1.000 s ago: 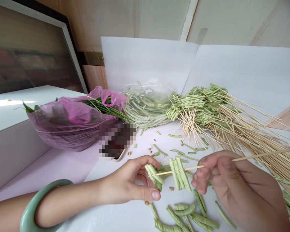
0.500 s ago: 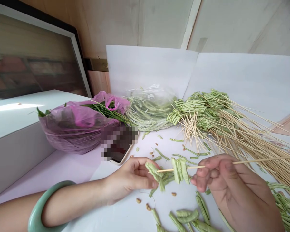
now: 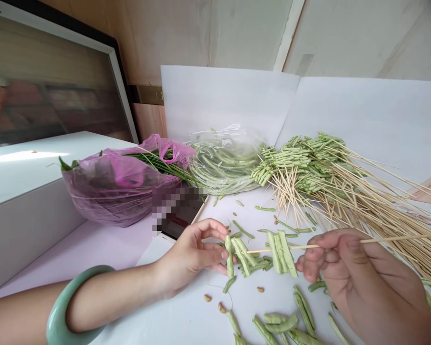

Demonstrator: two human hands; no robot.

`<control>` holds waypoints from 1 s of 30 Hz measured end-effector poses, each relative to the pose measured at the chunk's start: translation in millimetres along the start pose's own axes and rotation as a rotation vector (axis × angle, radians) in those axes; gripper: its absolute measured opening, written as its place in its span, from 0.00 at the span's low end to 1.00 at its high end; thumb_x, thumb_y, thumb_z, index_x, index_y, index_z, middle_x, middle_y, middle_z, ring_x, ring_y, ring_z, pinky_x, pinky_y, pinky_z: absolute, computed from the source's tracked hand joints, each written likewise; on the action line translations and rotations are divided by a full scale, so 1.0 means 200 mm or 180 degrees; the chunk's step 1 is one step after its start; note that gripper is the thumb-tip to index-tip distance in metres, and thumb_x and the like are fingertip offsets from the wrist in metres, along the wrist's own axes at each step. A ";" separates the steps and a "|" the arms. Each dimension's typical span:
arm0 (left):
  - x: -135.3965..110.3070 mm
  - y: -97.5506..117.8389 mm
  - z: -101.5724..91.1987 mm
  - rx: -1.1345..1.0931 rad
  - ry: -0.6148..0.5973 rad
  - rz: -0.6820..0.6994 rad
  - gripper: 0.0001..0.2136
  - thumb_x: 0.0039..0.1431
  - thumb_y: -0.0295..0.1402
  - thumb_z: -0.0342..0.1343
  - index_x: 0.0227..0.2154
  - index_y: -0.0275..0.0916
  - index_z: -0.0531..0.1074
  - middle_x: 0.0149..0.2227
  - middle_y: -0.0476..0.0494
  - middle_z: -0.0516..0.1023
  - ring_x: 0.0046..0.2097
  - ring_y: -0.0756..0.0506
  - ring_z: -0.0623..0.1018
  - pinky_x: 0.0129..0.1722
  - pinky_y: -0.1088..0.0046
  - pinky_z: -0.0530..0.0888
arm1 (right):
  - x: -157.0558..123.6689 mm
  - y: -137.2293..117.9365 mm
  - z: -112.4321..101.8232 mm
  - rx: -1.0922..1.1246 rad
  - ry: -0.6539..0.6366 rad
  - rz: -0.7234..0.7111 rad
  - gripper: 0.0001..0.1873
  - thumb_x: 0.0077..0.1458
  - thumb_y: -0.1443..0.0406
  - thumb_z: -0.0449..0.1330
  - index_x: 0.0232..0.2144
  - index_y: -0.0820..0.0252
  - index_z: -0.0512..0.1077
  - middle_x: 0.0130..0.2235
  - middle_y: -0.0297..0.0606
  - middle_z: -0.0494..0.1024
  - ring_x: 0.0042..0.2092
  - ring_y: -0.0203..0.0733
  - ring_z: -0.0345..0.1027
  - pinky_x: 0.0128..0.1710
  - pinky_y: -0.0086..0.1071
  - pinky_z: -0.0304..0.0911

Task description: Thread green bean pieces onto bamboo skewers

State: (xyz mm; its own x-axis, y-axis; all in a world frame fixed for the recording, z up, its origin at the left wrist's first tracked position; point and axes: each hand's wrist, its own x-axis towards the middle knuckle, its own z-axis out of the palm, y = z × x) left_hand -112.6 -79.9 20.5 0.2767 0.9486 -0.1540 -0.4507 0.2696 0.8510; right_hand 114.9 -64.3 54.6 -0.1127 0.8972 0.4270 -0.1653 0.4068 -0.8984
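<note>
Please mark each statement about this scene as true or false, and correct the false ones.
1. The right hand holds a bamboo skewer threaded with green bean pieces. True.
2. The left hand holds a knife. False: it pinches a bean piece.
3. A green bangle circles the left forearm. True.
4. The pink plastic bag touches the loaded skewers. False: a clear bag of beans lies between them.
5. Loose bean pieces lie on the white sheet. True.

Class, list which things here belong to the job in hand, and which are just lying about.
Job: left hand, right hand, bamboo skewer, threaded green beans, loose bean pieces, bagged beans, finished bean skewers.
Lying about: pink plastic bag, phone, framed picture.
</note>
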 end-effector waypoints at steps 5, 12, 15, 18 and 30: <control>0.00 0.01 0.00 -0.0187 0.0072 0.0089 0.21 0.41 0.23 0.71 0.39 0.35 0.69 0.34 0.52 0.72 0.28 0.53 0.77 0.28 0.75 0.79 | -0.03 0.01 0.01 -0.0134 -0.0002 -0.0027 0.11 0.61 0.60 0.58 0.29 0.55 0.76 0.24 0.34 0.76 0.24 0.37 0.72 0.25 0.28 0.73; 0.00 0.00 0.01 -0.0252 0.0100 0.0089 0.17 0.39 0.23 0.72 0.34 0.31 0.74 0.32 0.49 0.75 0.28 0.52 0.79 0.29 0.77 0.79 | -0.05 0.02 0.00 -0.0236 0.0023 -0.0094 0.10 0.62 0.60 0.56 0.32 0.52 0.76 0.26 0.34 0.77 0.26 0.36 0.73 0.29 0.28 0.74; 0.01 0.00 0.01 -0.0302 0.0149 0.0086 0.17 0.38 0.23 0.73 0.33 0.32 0.75 0.30 0.49 0.76 0.28 0.51 0.79 0.29 0.76 0.80 | -0.06 0.03 -0.01 -0.0273 -0.0049 -0.0062 0.11 0.62 0.60 0.55 0.32 0.52 0.76 0.26 0.34 0.77 0.27 0.37 0.73 0.29 0.29 0.74; 0.01 0.00 0.00 -0.0277 0.0187 0.0173 0.17 0.36 0.21 0.73 0.32 0.31 0.76 0.27 0.49 0.78 0.27 0.52 0.78 0.29 0.77 0.79 | -0.07 0.03 0.00 -0.0270 -0.0079 -0.0120 0.11 0.63 0.60 0.55 0.32 0.53 0.76 0.26 0.34 0.76 0.26 0.36 0.73 0.28 0.29 0.74; 0.03 0.00 -0.01 -0.0060 0.0238 0.0333 0.14 0.32 0.19 0.73 0.26 0.31 0.78 0.23 0.47 0.81 0.24 0.52 0.79 0.27 0.81 0.77 | -0.12 0.04 0.03 -0.0403 -0.0084 -0.0187 0.11 0.63 0.62 0.55 0.32 0.51 0.77 0.28 0.32 0.77 0.26 0.35 0.73 0.29 0.28 0.73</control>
State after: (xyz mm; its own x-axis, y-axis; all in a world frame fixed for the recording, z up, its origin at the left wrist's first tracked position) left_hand -112.5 -74.2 19.5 0.1636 0.9812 -0.1024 -0.4899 0.1709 0.8549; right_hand 111.0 -82.7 37.4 -0.1325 0.8670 0.4803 -0.0476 0.4785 -0.8768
